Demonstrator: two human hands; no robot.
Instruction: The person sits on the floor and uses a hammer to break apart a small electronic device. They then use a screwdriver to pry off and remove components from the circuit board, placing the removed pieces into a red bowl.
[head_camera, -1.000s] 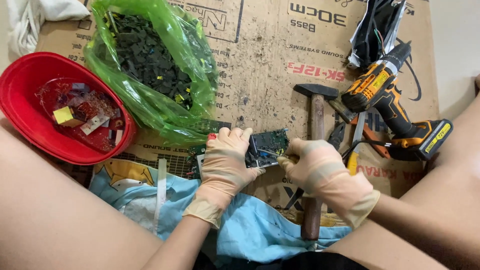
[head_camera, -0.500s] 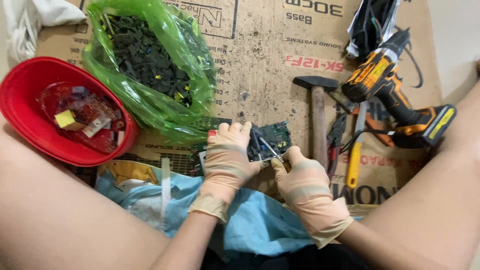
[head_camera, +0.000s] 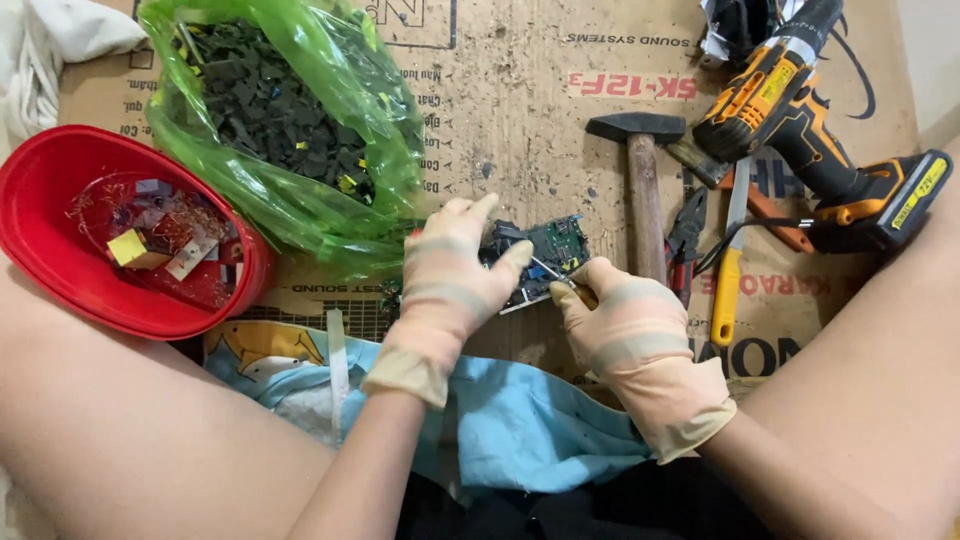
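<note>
Gloved left hand (head_camera: 450, 275) is gripping the green circuit board (head_camera: 548, 250), fingers curled over its edge, just left of the hammer (head_camera: 643, 180). Right hand (head_camera: 625, 325) is pinching a thin tool (head_camera: 550, 272) against the board.

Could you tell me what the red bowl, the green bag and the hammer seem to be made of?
Red bowl: glossy plastic, by its sheen. Green bag: thin translucent plastic film, crinkled, with dark pieces showing through. Hammer: dark, probably steel head on a brown, seemingly wooden handle.
</note>
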